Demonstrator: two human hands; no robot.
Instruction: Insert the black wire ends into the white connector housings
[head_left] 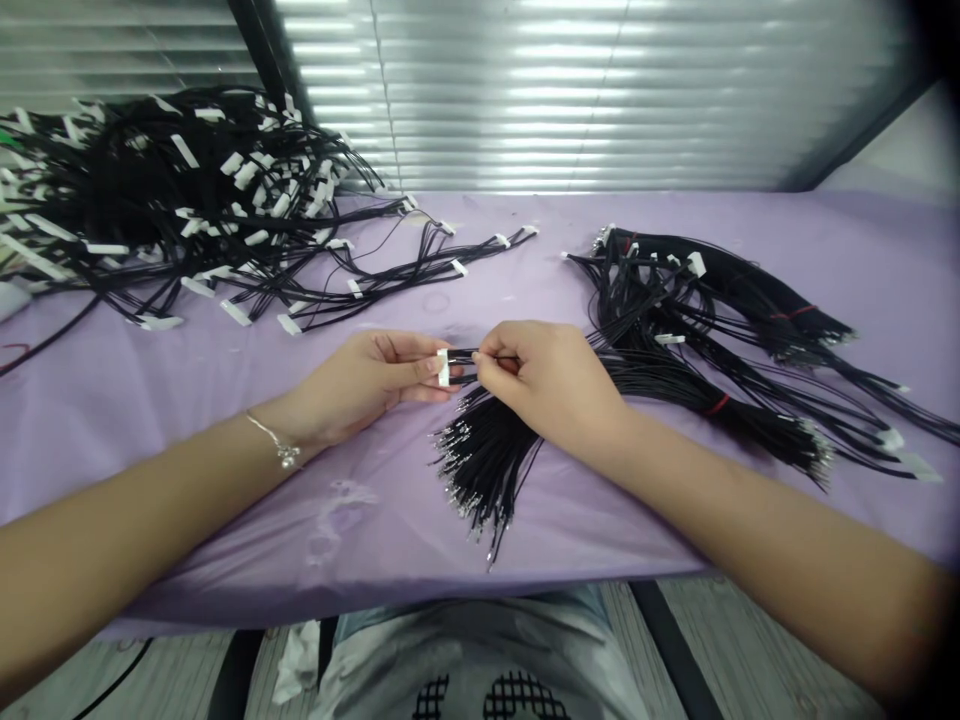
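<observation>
My left hand [371,382] pinches a small white connector [443,367] between thumb and fingers, a thin bracelet on its wrist. My right hand [551,385] faces it, fingers closed on thin black wires [466,357] that run into the connector. Both hands hover just above the purple table cover [225,420]. Under my right hand lies a bundle of loose black wires [487,455] with bare metal tips fanned toward me.
A big tangled heap of black wire harnesses with white connectors [172,190] fills the far left. More bundled black wires [735,310], some tied with red bands, lie at the right. Window blinds [585,90] stand behind the table. My lap shows below the table's front edge.
</observation>
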